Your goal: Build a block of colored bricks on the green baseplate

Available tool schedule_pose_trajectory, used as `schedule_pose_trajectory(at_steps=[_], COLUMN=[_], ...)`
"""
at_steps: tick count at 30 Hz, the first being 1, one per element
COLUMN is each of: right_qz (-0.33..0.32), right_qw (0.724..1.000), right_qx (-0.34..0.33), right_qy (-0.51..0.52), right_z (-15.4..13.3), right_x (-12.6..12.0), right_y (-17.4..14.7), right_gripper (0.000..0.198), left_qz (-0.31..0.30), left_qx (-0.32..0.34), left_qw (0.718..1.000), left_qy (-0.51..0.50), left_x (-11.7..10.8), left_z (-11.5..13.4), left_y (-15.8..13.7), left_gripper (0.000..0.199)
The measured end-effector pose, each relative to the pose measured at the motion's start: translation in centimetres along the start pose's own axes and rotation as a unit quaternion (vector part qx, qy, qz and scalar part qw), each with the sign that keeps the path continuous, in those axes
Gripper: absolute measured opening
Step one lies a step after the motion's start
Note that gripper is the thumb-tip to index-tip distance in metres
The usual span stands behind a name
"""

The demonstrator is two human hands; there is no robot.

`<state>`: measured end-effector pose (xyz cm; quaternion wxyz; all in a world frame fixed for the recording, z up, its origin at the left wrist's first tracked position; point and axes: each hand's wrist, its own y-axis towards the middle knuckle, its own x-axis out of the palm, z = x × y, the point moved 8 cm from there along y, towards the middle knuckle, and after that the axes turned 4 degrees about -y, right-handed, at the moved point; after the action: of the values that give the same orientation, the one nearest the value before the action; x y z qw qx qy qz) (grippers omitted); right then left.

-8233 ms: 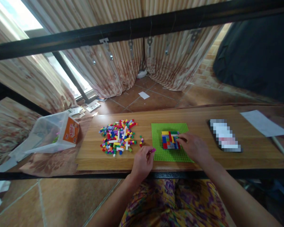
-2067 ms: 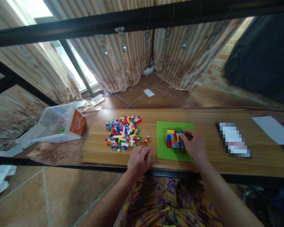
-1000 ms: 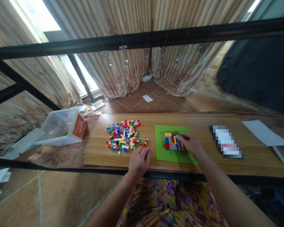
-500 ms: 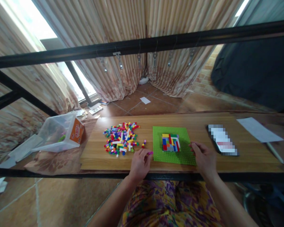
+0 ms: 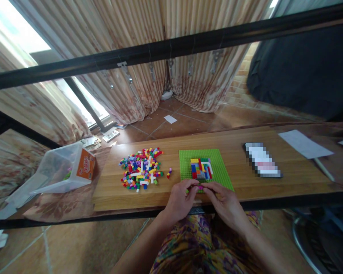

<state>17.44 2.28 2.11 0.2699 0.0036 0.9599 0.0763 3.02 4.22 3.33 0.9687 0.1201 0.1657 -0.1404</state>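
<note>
A small magenta brick is pinched between my two hands, over the front part of the green studded baseplate. The fingertips of my left hand close on its left end. My right hand grips it from the right, fingers bent together and partly hiding it. Just beyond my fingers, a low block of multicoloured bricks is built on the baseplate. Left of the plate lies a heap of loose toy bricks, with a few small bricks set apart beside it.
A wooden board carries the bricks and plate. To the right lie a phone with a blurred screen and a white paper sheet. A clear plastic box with an orange label stands at the left. A black bar crosses beyond the board.
My left hand has moved right with the magenta brick. My right hand has come left from the baseplate's right edge, and the two now meet at the brick. The camera view has shifted and tilted slightly.
</note>
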Motion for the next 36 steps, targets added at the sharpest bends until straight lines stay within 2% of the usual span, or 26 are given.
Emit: schedule_pose_trajectory(at_steps=[6, 9, 12, 14, 20, 36], right_qz=[0.027, 0.105, 0.193, 0.215, 0.218, 0.208], right_qw=[0.999, 0.993, 0.974, 0.961, 0.936, 0.936], right_qx=[0.027, 0.029, 0.011, -0.007, -0.009, -0.024], right_qy=[-0.015, -0.044, -0.119, -0.173, -0.276, -0.282], right_z=[0.4, 1.4, 2.4, 2.8, 3.7, 3.3], right_x=[-1.1, -2.7, -4.4, -4.8, -3.8, -2.9], right_y=[-0.1, 0.6, 1.8, 2.8, 4.5, 4.8], right_gripper=[0.029, 0.032, 0.036, 0.038, 0.040, 0.034], left_qz=[0.017, 0.030, 0.042, 0.038, 0.006, 0.000], left_qx=[-0.001, -0.001, -0.004, -0.005, 0.013, 0.034], left_qw=[1.000, 0.999, 0.999, 0.999, 0.999, 0.999], left_qy=[-0.025, -0.016, 0.008, 0.021, 0.035, 0.036], left_x=[0.9, 1.1, 0.9, 0.9, 1.1, 1.5], left_z=[-0.2, -0.5, -1.1, -1.6, -2.3, -2.5], left_y=[0.9, 1.2, 1.0, 0.7, 0.0, -0.2], left_gripper=[0.018, 0.020, 0.019, 0.017, 0.015, 0.018])
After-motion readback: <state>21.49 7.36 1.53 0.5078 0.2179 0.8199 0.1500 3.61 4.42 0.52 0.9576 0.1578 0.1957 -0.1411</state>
